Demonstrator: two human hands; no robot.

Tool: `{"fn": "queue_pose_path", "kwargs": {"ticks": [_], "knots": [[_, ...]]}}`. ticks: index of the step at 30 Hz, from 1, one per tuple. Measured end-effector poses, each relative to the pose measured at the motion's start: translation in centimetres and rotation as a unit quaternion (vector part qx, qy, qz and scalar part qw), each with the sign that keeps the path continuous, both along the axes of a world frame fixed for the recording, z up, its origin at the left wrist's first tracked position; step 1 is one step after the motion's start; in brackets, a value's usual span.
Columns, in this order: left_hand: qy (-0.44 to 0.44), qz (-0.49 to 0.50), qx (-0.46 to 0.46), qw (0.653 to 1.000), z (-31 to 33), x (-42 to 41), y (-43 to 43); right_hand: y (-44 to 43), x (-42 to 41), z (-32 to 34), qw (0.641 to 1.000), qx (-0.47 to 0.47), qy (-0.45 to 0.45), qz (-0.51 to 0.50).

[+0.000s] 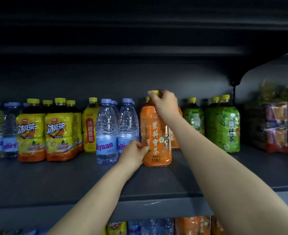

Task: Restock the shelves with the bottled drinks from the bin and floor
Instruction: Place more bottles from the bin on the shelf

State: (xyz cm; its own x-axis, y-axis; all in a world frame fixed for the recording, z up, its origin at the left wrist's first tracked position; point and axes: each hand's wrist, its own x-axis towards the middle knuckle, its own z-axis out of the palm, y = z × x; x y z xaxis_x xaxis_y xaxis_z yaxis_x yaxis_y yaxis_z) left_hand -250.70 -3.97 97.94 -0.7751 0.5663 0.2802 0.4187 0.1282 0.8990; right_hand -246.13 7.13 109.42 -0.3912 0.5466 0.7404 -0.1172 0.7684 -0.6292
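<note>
Closest to me, at the bottom edge, the tops of more drinks on the lower tier (pixel 192 225) peek out beneath two bare forearms reaching up and in. Above them runs the dark shelf (pixel 55 180), its front part bare.

The left hand (pixel 133 155) sits low against the orange tea bottle (pixel 156 133). Its thumb lies on the label's left edge, and its fingers are curled together round the bottle's left side, tucked into the gap beside the nearest water bottles (pixel 106 131). The right hand (pixel 165 103) is up top, its fingers bunched and curled over the neck, pinching the yellow cap (pixel 155 92) (only a sliver of it shows past the fingertips). The bottle stands upright on the shelf between the water and the green tea bottles (pixel 224 124), its base touching the board as far as I can tell.

Just behind it, a second orange bottle (pixel 175 141) shows at the right. Along the row to the left stand a slim yellow bottle (pixel 90 126) and then the yellow iced-tea bottles (pixel 46 131). At the far right there are blurred snack packets (pixel 275 126), with the dark back panel (pixel 122 78) behind everything.
</note>
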Motion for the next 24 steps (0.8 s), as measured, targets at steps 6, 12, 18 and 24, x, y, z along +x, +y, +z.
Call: {"fn": "queue_pose_path", "kwargs": {"ticks": [6,12,18,24], "knots": [[0.014,0.001,-0.018,1.000,-0.2,-0.2,-0.3,0.0,-0.3,-1.5,0.998,-0.040,0.035,0.025],[0.045,0.040,0.007,0.998,0.1,0.1,-0.9,0.2,1.2,-2.6,0.998,-0.003,-0.049,0.045],[0.057,0.034,-0.005,0.998,0.1,0.2,-1.4,1.0,3.3,-4.2,0.982,-0.054,-0.141,0.114],[0.079,0.032,-0.034,0.996,0.0,0.4,-1.8,0.7,4.3,-5.8,0.980,-0.041,-0.180,0.079]]}}
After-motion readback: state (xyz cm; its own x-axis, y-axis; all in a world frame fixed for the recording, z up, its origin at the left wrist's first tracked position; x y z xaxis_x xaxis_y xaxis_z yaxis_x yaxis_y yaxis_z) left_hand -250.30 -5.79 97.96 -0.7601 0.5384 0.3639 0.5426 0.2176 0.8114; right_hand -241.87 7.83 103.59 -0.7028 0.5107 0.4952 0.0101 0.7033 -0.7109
